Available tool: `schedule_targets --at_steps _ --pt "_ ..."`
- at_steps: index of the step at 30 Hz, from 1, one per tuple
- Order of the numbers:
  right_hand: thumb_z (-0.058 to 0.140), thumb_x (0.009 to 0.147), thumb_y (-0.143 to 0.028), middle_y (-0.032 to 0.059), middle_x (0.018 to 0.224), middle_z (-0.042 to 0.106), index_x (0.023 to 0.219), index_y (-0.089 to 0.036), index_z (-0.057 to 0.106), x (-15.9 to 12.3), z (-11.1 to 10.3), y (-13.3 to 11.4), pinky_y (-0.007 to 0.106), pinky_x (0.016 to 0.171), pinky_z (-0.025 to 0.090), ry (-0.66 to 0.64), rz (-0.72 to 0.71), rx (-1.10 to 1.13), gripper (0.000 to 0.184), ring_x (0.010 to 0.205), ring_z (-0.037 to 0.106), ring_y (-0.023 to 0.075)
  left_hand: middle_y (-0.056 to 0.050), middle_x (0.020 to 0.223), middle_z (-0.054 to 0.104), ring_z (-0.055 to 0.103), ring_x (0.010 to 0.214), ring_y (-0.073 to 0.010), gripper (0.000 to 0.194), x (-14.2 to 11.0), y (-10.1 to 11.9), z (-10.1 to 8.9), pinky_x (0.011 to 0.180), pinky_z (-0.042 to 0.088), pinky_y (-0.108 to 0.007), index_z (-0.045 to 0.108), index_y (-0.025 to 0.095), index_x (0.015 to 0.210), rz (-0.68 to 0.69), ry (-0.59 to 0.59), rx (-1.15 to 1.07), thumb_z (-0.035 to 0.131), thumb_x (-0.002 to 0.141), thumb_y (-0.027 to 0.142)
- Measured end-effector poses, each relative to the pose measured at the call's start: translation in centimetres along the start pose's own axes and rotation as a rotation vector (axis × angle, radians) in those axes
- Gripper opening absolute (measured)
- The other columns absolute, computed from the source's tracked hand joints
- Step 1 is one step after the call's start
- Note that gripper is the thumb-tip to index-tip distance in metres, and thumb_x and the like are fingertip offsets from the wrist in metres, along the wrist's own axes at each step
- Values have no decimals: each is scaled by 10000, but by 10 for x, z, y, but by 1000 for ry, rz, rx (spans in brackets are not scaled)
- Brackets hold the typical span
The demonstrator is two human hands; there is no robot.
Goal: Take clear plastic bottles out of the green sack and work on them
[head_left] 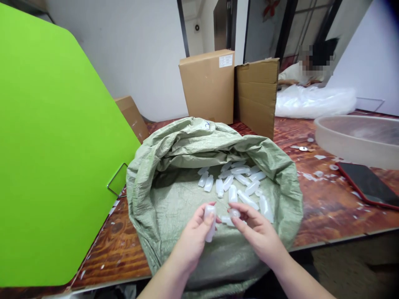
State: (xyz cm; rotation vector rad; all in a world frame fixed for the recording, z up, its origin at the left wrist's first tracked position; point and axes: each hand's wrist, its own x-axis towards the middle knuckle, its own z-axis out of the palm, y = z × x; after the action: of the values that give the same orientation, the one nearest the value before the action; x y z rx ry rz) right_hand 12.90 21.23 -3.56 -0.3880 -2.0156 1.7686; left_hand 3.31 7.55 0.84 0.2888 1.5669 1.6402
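Note:
A pale green woven sack (174,195) lies open on the wooden table (327,207), rolled down at the mouth. Several small translucent plastic bottles (237,182) lie inside it. My left hand (195,236) is closed around one such bottle (209,222), held upright over the sack. My right hand (254,228) pinches a small round translucent cap (234,213) close to the bottle's top. Both hands hover just above the sack's near side.
A large green panel (46,145) stands at the left. Two cardboard boxes (208,85) stand behind the sack. A translucent basin (358,139) and a red-cased phone (369,185) lie at the right. Another person sits far back by a white plastic bag (314,101).

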Motion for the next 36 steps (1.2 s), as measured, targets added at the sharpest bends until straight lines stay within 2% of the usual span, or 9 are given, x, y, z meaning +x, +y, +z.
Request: schedule_targets --at_steps 6,10,13,17,20,25,30,33,36 --pt "553 804 -206 74 996 618 1053 -212 545 -6 15 3 334 840 473 -138 -448 -313 250 952 568 179 -125 1012 567 568 786 -143 153 -2 -7 1 673 469 -258 425 125 886 -36 288 -552 545 803 172" --pt "528 810 -165 57 997 599 1038 -218 544 -2 18 3 246 804 499 -162 -528 -328 236 936 580 135 -111 906 578 588 786 -150 134 -5 -12 0 662 495 -242 468 95 893 -56 345 -623 550 794 134" --pt "486 822 -114 63 1036 585 1106 -217 520 -3 11 -1 217 790 496 -174 -675 -431 303 948 576 123 -97 914 597 595 769 -124 162 -11 -11 -10 664 494 -223 451 126 891 -110 235 -539 568 797 186" --pt "508 831 -166 62 1035 617 1101 -203 539 -4 -3 -12 242 744 486 -252 -893 -669 274 906 590 154 -47 711 596 514 499 -72 289 -21 -5 -36 458 401 -166 480 115 796 -183 -108 -116 640 731 347" --pt "497 847 -255 45 958 643 1059 -202 567 -2 -1 -20 230 686 464 -436 -728 -600 229 821 598 141 -30 631 577 369 397 -30 353 -28 1 -50 373 247 -156 548 86 805 -276 -310 161 684 662 379" --pt "280 883 -514 18 542 547 628 -152 577 2 18 -22 241 498 377 -554 69 -535 534 521 508 117 21 760 544 454 671 -95 322 -30 5 -45 604 343 -191 585 164 907 -136 -293 698 688 638 306" --pt "447 851 -388 93 1150 509 1143 -205 507 -1 21 -19 319 836 414 -414 -215 -477 350 986 516 180 -8 866 553 495 784 -137 205 -25 -1 -38 708 360 -230 494 185 956 22 -50 906 469 790 301" --pt "378 882 -314 50 872 566 888 -182 576 -2 16 -19 286 723 442 -418 -137 -431 238 807 537 143 -4 789 564 497 733 -142 137 -24 -7 -32 650 341 -229 518 183 850 20 -83 1042 493 734 252" --pt "457 844 -325 60 939 556 1018 -175 524 -3 9 -22 295 780 439 -376 -150 -376 239 874 523 151 -1 692 558 483 646 -136 132 -22 -13 -26 573 305 -230 510 164 720 -12 -43 1123 532 688 290"
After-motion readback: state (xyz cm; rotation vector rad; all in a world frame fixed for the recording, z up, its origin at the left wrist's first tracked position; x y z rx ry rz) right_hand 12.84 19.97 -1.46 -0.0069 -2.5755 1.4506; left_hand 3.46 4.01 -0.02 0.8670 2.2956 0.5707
